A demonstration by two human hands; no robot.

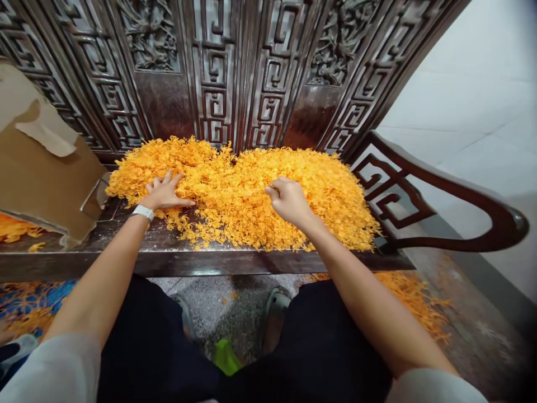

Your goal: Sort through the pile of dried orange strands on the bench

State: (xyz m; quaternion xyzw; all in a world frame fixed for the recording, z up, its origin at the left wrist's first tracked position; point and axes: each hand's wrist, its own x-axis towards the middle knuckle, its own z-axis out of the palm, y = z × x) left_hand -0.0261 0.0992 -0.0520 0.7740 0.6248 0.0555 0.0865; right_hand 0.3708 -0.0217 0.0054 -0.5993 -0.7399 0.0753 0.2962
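A wide heap of thin orange strands (310, 184) covers the seat of a dark carved wooden bench (176, 260). My left hand (163, 193) lies flat with fingers spread on the heap's left part, a white band on its wrist. My right hand (287, 198) rests on the middle of the heap with fingers curled into the strands, pinching some of them.
A torn cardboard box (42, 179) stands at the left end of the bench. The curved armrest (440, 207) closes the right end, the carved backrest (235, 73) the far side. More orange strands (415, 302) lie on the floor at right and left. My knees and feet are below the seat edge.
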